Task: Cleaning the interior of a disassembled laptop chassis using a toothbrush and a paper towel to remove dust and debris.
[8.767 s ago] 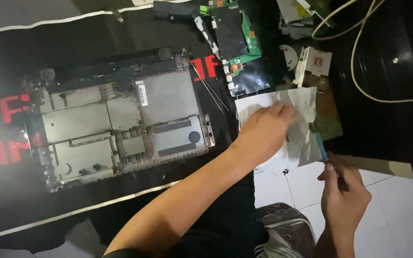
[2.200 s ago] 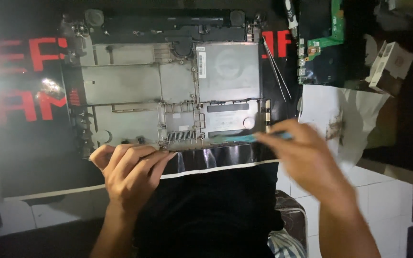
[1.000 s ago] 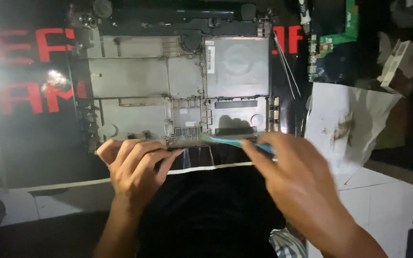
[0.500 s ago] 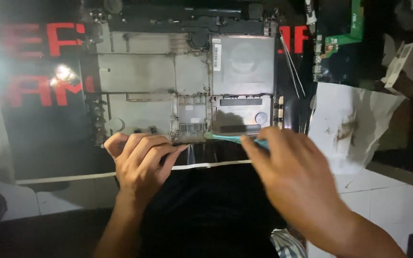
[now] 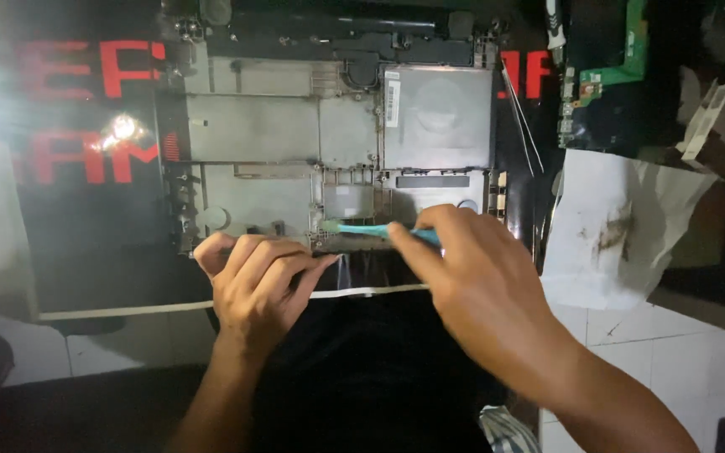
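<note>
While left hand (image 5: 253, 281) presses flat on laptop base (image 5: 329, 151) near edge, right hand (image 5: 480, 277) pinches teal brush (image 5: 371, 229) — bristles just left of grip, at edge slot; cleaning underway, most of chassis prob. left.

Both forearms are bare to the bottom frame edge, with no sleeves, watch or rings visible. The left hand (image 5: 253, 289) shows short nails and bent knuckles; the right hand (image 5: 480, 285) is broad-backed. A striped cloth (image 5: 505, 428) shows under the right forearm.

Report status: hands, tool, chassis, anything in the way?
Left hand steadies laptop chassis near edge. Right hand grips teal brush, bristles on chassis. Nothing blocking.
</note>
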